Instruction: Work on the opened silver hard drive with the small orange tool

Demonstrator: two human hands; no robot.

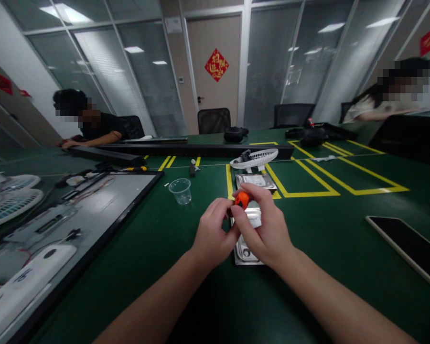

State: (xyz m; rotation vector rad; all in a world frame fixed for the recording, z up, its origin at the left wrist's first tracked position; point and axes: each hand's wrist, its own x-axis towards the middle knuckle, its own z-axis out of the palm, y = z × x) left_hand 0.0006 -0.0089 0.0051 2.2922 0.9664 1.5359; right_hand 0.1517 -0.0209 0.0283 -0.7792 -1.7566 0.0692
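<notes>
Between the thumb and fingers of my right hand point(267, 222) is an orange-and-black screwdriver point(241, 199), its rounded handle end turned toward me and its tip hidden. My left hand point(215, 229) is closed against it from the left, fingers pinched around its lower part, which is mostly covered. Beneath both hands a silver hard drive point(246, 255) lies flat on the green table. Just beyond my fingers sits a second hard drive point(260, 180) with a white label.
To the left stand a clear plastic cup point(181, 192) and a large flat panel point(129, 184) with parts on it. A white fan grille point(256, 158) is ahead, a phone point(408, 243) at right. Two people sit across the table point(318, 234), which bears yellow tape outlines.
</notes>
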